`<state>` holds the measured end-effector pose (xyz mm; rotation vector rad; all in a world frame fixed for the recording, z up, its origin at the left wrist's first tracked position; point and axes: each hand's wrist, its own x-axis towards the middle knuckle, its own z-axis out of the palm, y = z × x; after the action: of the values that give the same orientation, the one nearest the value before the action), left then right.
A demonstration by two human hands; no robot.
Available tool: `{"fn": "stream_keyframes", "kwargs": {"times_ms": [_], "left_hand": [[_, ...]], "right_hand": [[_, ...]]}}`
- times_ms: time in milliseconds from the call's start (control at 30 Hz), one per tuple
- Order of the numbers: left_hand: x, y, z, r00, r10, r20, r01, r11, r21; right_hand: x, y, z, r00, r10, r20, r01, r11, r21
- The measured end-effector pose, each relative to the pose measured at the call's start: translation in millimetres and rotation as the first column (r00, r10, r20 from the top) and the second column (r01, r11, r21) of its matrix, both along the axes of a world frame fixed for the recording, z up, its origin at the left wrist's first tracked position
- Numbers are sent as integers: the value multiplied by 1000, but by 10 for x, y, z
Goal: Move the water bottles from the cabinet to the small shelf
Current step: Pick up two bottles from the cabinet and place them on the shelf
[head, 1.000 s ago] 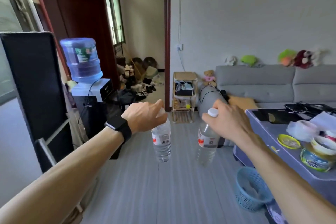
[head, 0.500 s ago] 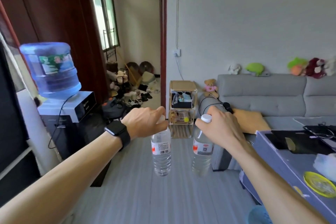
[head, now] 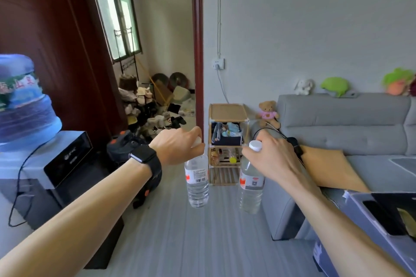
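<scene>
Carry | left hand (head: pixel 177 145) holds left bottle (head: pixel 197 182) by its neck, right hand (head: pixel 273 159) grips right bottle (head: pixel 251 189) at the cap | small shelf (head: pixel 227 113) nearer than a second ago | placing likely next

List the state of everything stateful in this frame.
left hand: grips left bottle at its neck
right hand: grips right bottle at its neck
left bottle: capped, upright, held in the air
right bottle: capped, upright, held in the air
small shelf: middle tiers hold small items
door: open
wall socket: cable plugged in
</scene>
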<state>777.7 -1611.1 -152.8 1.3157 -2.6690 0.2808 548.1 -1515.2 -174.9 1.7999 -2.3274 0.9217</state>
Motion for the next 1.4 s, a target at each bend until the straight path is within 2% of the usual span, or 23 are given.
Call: {"fn": "stream_keyframes", "kwargs": {"times_ms": [100,267,567,967,1200,1400], "left_hand": [[-127,-654,-123,999,-38,1,38,999,-4],[-416,-1870,-167,996,-88,16,88,996,-3],[-1294,-3577,-298,994,-92,66,85,990,111],[-2667,-5293,-631,998,22,56,-30,987,157],[-3202,-6195,-870,997,56,45,-64,976,208],[-3616,-7006,-1183,992,70,107,-94,968,232]], "right_hand": [[-178,-548,-41,1000,-17,-19,18,999,35],[-527,-1592,-76,993,-110,46,107,991,77],[-1280,-3094,-231,985,-166,38,166,986,8],[-2811,-4930,-642,989,-72,130,64,996,62],[-3388,-5769,-805,988,-36,153,18,993,115],[-3737,-6492,-1070,984,-44,171,14,984,176]]}}
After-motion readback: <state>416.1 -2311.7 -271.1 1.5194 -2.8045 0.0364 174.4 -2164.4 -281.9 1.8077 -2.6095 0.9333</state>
